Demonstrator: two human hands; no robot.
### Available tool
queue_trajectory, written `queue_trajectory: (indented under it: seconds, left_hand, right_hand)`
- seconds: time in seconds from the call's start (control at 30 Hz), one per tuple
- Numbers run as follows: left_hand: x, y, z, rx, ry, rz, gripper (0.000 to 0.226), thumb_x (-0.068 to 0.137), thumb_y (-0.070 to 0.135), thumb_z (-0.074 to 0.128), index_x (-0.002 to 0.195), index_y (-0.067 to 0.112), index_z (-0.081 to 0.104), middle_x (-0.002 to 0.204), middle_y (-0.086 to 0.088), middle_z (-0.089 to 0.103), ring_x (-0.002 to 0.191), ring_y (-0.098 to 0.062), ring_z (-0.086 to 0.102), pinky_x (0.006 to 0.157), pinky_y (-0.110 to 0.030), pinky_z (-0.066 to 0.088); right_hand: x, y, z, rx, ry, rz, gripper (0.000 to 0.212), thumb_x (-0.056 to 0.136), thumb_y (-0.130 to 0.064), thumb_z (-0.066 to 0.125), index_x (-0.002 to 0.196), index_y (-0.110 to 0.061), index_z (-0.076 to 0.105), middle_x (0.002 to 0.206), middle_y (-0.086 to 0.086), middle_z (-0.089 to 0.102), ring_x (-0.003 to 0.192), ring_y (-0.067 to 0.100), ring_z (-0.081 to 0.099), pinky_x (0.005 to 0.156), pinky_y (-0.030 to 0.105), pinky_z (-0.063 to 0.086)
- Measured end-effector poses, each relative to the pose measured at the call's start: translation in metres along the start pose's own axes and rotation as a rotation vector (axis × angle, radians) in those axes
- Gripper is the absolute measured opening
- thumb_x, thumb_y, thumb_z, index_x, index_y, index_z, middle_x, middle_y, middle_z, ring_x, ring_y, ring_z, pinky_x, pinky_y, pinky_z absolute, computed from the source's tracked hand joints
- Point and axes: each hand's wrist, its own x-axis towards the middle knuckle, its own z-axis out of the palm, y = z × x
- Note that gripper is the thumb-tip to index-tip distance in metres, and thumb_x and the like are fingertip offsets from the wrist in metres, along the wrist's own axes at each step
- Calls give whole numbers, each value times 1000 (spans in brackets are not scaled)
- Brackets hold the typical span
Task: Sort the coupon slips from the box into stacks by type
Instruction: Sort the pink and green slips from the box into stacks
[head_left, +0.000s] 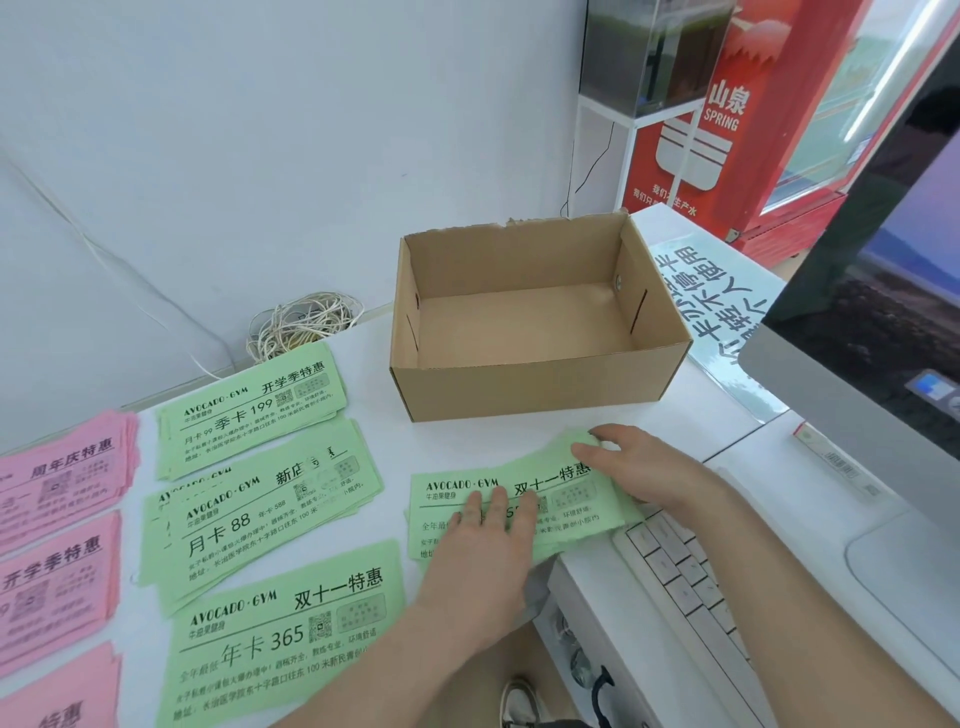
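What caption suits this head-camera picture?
Left hand presses and right hand pinches a pile of green slips before the empty cardboard box, beside sorted green stacks and pink stacks.

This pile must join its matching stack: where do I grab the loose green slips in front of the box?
Pinch the short right end of the loose green slips, coming from the right: that end curls up off the desk at the right hand, while the left hand presses the rest flat. The sheets are fanned, so clamp the whole thickness.
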Motion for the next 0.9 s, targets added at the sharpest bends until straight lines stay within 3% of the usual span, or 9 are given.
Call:
queue_trajectory:
  seconds: [0.1, 0.17, 0.23, 0.3, 0.43, 0.67, 0.8, 0.87, 0.9]
  left_hand:
    - [-1, -8, -11, -106, 115, -14, 76, 86, 6, 47, 150, 20, 7, 144, -12, 40, 124, -34, 45, 95, -37, 40]
    - [-2, -14, -19, -184, 206, -2, 68, 83, 1, 41, 143, 24, 18, 105, -7, 59, 86, -30, 56, 71, -35, 40]
    - [-1, -19, -25, -293, 239, -9, 65, 83, -3, 37, 140, 27, 24, 75, -3, 51, 68, -25, 47, 60, -32, 32]
    - [0, -23, -29, -377, 247, -13, 65, 85, -3, 34, 140, 29, 25, 65, 2, 43, 66, -22, 43, 58, -28, 28]
    - [-3, -30, -36, -584, 330, -22, 60, 86, -3, 33, 137, 29, 32, 65, 5, 44, 60, -21, 44, 51, -26, 30]
    - [-55, -68, -75, -765, 679, -71, 54, 89, 0, 38, 134, 29, 39, 68, -12, 60, 48, -18, 48, 49, -32, 39]
    - [-120, -105, -83, -541, 827, 30, 66, 85, -8, 43, 130, 41, 37, 70, 3, 59, 56, -10, 48, 52, -18, 36]
    - [-146, -125, -68, -323, 852, 78, 79, 72, -18, 43, 133, 32, 41, 102, 1, 67, 74, -13, 58, 67, -13, 42]
    - [-153, -134, -53, -193, 842, 73, 81, 67, -19, 39, 135, 25, 43, 117, -6, 65, 89, -20, 63, 78, -19, 47]
  right_hand:
    - [-2, -2, -1, 216, -45, 13, 54, 90, -45, 60, 137, -24, 44, 98, -1, 73, 81, 17, 58, 66, 28, 41]
    - [-3, -4, -4, 342, -54, -2, 59, 89, -43, 63, 140, -27, 37, 91, 6, 75, 74, 19, 63, 59, 27, 35]
    - [-6, -11, -7, 468, -47, -13, 63, 87, -42, 65, 140, -33, 31, 98, 14, 73, 81, 26, 73, 60, 26, 43]
    - [-11, -19, -8, 572, -19, -14, 64, 86, -45, 66, 139, -30, 34, 105, 18, 70, 83, 31, 73, 63, 29, 51]
    - [-28, -34, -8, 787, -18, -36, 53, 87, -63, 51, 130, -33, 40, 110, 21, 68, 88, 37, 72, 81, 40, 54]
    - [-72, -48, 15, 889, -175, -124, 63, 87, -68, 42, 136, -29, 42, 111, 23, 68, 101, 41, 67, 88, 47, 50]
    - [-95, -68, 49, 887, -337, -169, 71, 84, -74, 31, 135, -27, 46, 117, 23, 66, 107, 40, 65, 80, 42, 55]
    - [-105, -75, 70, 868, -406, -184, 77, 82, -76, 30, 136, -24, 45, 119, 23, 65, 109, 40, 63, 73, 37, 57]
    - [-108, -78, 81, 842, -427, -179, 78, 81, -76, 32, 136, -22, 47, 117, 21, 67, 108, 39, 64, 70, 36, 57]
